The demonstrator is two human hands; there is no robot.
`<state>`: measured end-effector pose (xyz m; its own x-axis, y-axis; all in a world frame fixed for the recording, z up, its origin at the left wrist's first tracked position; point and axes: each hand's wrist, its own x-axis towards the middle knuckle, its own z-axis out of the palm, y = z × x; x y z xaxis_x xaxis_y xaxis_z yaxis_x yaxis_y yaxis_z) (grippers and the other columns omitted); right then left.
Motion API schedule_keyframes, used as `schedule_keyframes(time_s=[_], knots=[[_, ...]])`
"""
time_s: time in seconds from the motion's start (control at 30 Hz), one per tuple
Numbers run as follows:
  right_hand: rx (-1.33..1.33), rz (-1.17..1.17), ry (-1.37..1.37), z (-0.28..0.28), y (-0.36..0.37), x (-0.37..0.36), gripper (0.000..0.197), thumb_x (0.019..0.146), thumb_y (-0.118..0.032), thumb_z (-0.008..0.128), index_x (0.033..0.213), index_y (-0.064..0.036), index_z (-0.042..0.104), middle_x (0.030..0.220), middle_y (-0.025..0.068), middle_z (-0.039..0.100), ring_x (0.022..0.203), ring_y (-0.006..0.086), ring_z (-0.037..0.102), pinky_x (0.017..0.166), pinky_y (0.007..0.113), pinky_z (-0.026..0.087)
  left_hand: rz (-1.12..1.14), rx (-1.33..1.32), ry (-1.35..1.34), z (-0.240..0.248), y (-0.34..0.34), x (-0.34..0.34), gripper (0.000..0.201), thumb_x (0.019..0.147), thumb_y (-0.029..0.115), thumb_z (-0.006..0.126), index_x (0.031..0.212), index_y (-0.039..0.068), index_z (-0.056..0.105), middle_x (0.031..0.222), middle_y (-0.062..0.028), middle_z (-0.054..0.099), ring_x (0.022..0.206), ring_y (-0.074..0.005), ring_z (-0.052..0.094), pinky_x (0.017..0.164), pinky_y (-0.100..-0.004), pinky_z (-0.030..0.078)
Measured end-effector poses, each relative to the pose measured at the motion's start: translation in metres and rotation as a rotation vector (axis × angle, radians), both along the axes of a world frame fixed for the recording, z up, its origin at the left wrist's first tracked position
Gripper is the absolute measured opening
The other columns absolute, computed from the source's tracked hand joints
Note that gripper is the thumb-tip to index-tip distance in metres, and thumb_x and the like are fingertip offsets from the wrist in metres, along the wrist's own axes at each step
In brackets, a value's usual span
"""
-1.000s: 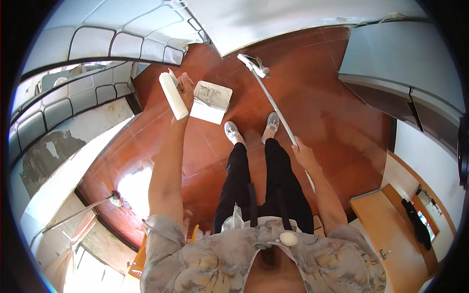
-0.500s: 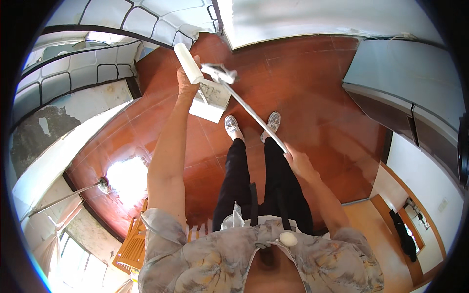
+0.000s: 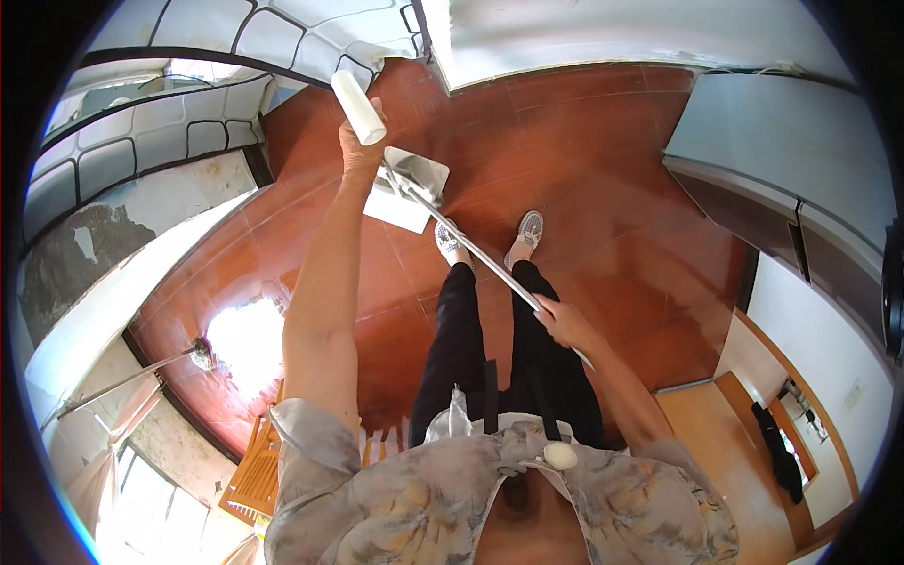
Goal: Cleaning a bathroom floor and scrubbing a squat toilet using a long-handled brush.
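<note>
My left hand (image 3: 362,151), at the end of my outstretched arm, is closed round a thick white cylinder (image 3: 358,106). Below that hand, a white dustpan (image 3: 394,213) sits on the floor in front of my feet. Whether the cylinder joins the dustpan's handle, I cannot tell. My right hand (image 3: 565,323) grips a long pale pole (image 3: 490,261) partway along, with its near end sticking out past my wrist. The pole slants to the far left, and its greyish-white head (image 3: 412,179) is at the dustpan's opening, partly hard to make out.
My shoes (image 3: 529,229) stand just nearer than the dustpan on the reddish-brown tiled floor (image 3: 603,179). A mop (image 3: 200,354) leans at the left beside a bright glare patch. A wooden chair (image 3: 252,469) stands at lower left. Grey cabinets (image 3: 753,188) line the right.
The pole's head has come down and nearer, from above and right of the dustpan to its opening. My right hand has shifted slightly left; the left hand and cylinder have moved slightly up.
</note>
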<state>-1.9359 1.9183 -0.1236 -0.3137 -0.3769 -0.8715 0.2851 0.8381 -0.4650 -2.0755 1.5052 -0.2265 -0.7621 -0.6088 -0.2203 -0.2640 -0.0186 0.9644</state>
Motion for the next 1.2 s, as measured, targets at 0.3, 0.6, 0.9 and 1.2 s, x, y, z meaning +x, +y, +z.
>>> schedule_keyframes(time_s=[0.3,0.6,0.9,1.2], knots=[[0.089,-0.200,0.403,0.004,0.077,0.005,0.043,0.091,-0.022,0.046,0.134,-0.0148,0.044,0.065,0.0044,0.048,0.057,0.0127,0.050,0.057,0.028,0.042,-0.225,-0.229,-0.128,0.016,0.011,0.009,0.027,0.091,0.016,0.053,0.065,0.009,0.053,0.056,-0.0008,0.048,0.054,-0.0107,0.050,0.054,-0.0271,0.041],[0.294,-0.348,0.022,-0.029,0.032,0.024,0.044,0.093,-0.025,0.044,0.135,-0.0138,0.038,0.051,0.0082,0.049,0.037,0.0182,0.049,0.037,0.032,0.043,-0.290,-0.042,-0.142,-0.009,0.016,0.058,0.019,0.086,0.020,0.064,0.070,0.011,0.061,0.065,0.0082,0.054,0.059,-0.0017,0.047,0.049,-0.0222,0.039],[-0.028,-0.038,-0.022,0.003,0.001,0.049,0.042,0.091,-0.024,0.047,0.132,-0.0152,0.042,0.084,0.0179,0.054,0.072,0.0311,0.054,0.065,0.038,0.044,-0.067,0.108,-0.143,0.011,0.015,0.069,0.017,0.086,0.018,0.065,0.072,0.008,0.061,0.065,0.0047,0.054,0.058,-0.0044,0.049,0.050,-0.0211,0.039],[-0.067,-0.071,0.408,-0.054,-0.009,-0.015,0.040,0.090,-0.020,0.049,0.126,-0.0046,0.044,0.094,0.0275,0.060,0.087,0.0448,0.057,0.073,0.050,0.047,-0.068,-0.220,-0.194,0.018,-0.017,0.077,0.027,0.091,0.022,0.056,0.070,0.005,0.053,0.061,0.0017,0.048,0.056,-0.0092,0.042,0.052,-0.0275,0.038]])
